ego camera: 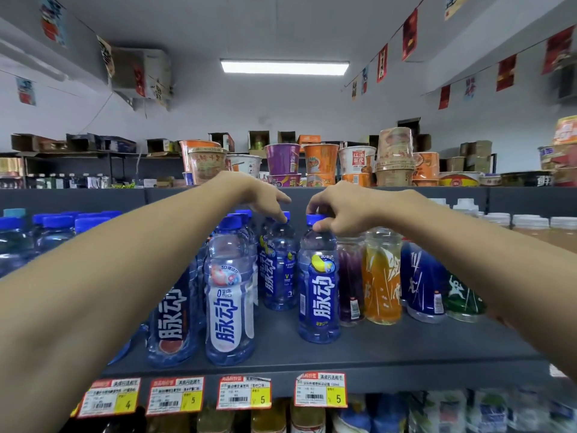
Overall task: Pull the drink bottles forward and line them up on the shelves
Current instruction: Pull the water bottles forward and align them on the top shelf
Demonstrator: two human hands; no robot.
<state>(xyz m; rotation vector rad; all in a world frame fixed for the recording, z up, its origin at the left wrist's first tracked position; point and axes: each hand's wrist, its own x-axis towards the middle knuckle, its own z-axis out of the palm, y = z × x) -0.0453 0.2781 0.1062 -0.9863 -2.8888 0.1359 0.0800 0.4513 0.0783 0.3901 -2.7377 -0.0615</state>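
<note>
Dark grey shelf holds rows of drink bottles, with noodle cups on the tier above. White-label bottle and a red-marked bottle stand at the front edge on the left. Blue-label bottle stands upright mid-shelf, set back from the edge. Rear bottle stands further back, between the two. Purple bottle and orange bottle stand just right of the blue-label one. Right hand has its fingers curled round the blue-label bottle's cap and neck. Left hand reaches down with fairly straight fingers, one fingertip touching the rear bottle's cap, no grip. Price tags line the shelf front.
</note>
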